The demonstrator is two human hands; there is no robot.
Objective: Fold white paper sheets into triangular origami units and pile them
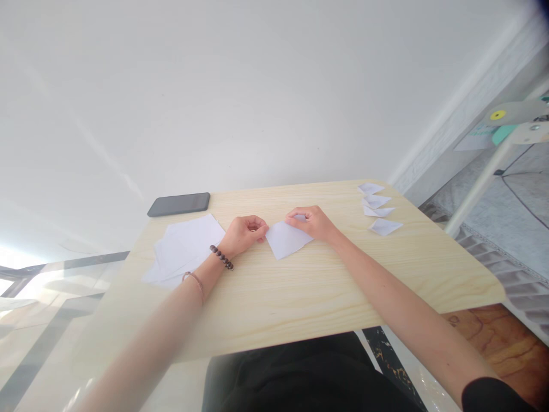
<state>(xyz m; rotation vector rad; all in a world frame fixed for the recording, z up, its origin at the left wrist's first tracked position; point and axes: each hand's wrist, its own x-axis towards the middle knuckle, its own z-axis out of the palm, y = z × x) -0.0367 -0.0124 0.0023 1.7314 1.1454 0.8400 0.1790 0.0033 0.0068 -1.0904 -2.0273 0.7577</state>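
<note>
A white sheet of paper lies folded on the light wooden table, between both hands. My left hand is curled, its fingertips pinching the sheet's left corner. My right hand presses down on the sheet's upper right edge with bent fingers. A bead bracelet and a thin bangle sit on my left wrist.
A stack of blank white sheets lies left of my left hand. A dark phone rests at the table's far left edge. Several folded paper pieces are lined up at the far right. A white wall stands behind the table.
</note>
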